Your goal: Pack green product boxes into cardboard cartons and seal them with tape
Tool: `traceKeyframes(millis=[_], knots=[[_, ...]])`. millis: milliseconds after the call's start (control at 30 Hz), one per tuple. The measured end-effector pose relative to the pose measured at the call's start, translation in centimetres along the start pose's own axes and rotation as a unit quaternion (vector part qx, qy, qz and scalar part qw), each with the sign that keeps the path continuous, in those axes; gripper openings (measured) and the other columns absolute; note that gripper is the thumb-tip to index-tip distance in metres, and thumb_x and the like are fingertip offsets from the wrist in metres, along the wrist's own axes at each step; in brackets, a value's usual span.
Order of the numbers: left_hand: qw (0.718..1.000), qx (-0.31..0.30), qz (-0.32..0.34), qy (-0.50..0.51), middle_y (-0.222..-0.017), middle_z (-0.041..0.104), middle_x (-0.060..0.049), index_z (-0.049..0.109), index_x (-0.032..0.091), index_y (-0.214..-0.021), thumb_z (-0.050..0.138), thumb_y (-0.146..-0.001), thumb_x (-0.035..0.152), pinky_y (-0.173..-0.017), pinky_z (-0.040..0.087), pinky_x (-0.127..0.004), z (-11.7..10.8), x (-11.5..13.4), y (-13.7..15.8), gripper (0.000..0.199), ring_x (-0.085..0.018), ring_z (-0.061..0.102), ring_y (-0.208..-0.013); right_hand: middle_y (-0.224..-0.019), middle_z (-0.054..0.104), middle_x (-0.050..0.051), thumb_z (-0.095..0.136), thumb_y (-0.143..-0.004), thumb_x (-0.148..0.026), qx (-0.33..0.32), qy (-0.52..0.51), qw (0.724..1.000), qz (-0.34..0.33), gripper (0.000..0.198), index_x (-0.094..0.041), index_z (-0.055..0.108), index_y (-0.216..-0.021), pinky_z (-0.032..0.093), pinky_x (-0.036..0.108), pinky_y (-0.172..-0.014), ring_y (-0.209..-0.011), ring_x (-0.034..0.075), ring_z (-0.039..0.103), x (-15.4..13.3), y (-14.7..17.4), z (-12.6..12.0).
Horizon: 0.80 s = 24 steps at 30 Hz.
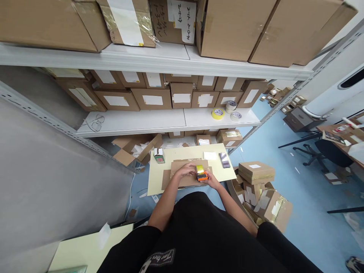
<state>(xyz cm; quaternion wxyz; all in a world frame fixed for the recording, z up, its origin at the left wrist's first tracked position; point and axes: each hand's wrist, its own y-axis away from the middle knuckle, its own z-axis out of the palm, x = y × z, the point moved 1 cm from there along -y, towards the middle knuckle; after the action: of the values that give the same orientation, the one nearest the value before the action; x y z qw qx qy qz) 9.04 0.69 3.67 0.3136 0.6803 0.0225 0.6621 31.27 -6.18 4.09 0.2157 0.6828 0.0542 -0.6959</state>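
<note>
Both hands — left (184, 170); right (209, 179) — on orange tape dispenser (201, 174) over cardboard box (182, 178)

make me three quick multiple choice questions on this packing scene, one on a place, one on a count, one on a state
1. Where does the cardboard box under the hands lie?
A. on the pale table
B. on the top shelf
C. on the office chair

2. How many tape rolls sit on the lower shelf?
A. one
B. three
C. six

3. What is the right hand doing?
A. hanging free
B. holding the orange tape dispenser on the box
C. lifting a chair

Answers:
1 A, the box lies flat on the table.
2 B, one yellow and two white rolls.
3 B, its fingers wrap the dispenser; the left hand rests on the box.
</note>
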Motion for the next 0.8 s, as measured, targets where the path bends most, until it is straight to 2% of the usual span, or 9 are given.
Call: traceKeyframes(millis=[133,300,500,667,800], knots=[[0.997,0.070,0.041,0.010,-0.088,0.078,-0.010,0.071,0.013,-0.119,0.083,-0.066,0.023,-0.073,0.058,-0.034,-1.2,0.3,0.6,0.055,-0.021,0.074,-0.075,-0.101,0.072,0.004,0.092,-0.063,-0.037,-0.007,0.007,1.000,0.001,0.050,-0.023,0.066,-0.103,0.055,0.041,-0.091,-0.096,0.025,0.068,-0.3,0.0,-0.3],[0.985,0.156,0.072,-0.008,-0.091,0.079,-0.012,0.077,0.017,-0.097,0.088,-0.064,0.032,-0.087,0.060,-0.041,-4.4,1.5,2.2,0.038,-0.027,0.075,-0.089,-0.104,0.076,0.005,0.092,-0.063,-0.039,-0.029,0.016,0.999,0.010,0.053,-0.022,0.069,-0.107,0.056,0.044,-0.095,-0.098,0.027,0.071,-0.4,-0.5,-0.6],[0.975,0.201,0.094,-0.015,-0.091,0.081,-0.012,0.080,0.017,-0.091,0.088,-0.066,0.039,-0.088,0.062,-0.044,-8.0,2.5,5.7,0.035,-0.028,0.076,-0.086,-0.115,0.078,0.007,0.091,-0.067,-0.043,-0.068,0.050,0.996,-0.012,0.053,-0.022,0.075,-0.114,0.053,0.049,-0.103,-0.112,0.030,0.071,-2.1,-1.9,-1.2],[0.969,0.236,0.075,0.015,-0.090,0.081,-0.013,0.081,0.015,-0.091,0.088,-0.066,0.039,-0.088,0.062,-0.046,-9.9,0.9,7.6,0.035,-0.029,0.076,-0.085,-0.117,0.077,0.008,0.086,-0.074,-0.046,-0.074,0.132,0.988,-0.018,0.052,-0.023,0.076,-0.120,0.054,0.051,-0.101,-0.109,0.031,0.070,-3.9,-3.4,-1.5],[0.964,0.257,0.061,0.041,-0.091,0.081,-0.012,0.081,0.017,-0.086,0.088,-0.063,0.034,-0.095,0.059,-0.046,-10.6,-1.0,8.2,0.029,-0.030,0.076,-0.094,-0.113,0.078,0.007,0.084,-0.074,-0.043,-0.074,0.182,0.980,-0.045,0.045,-0.024,0.078,-0.114,0.056,0.049,-0.096,-0.104,0.030,0.070,-4.5,-4.1,-1.0]])
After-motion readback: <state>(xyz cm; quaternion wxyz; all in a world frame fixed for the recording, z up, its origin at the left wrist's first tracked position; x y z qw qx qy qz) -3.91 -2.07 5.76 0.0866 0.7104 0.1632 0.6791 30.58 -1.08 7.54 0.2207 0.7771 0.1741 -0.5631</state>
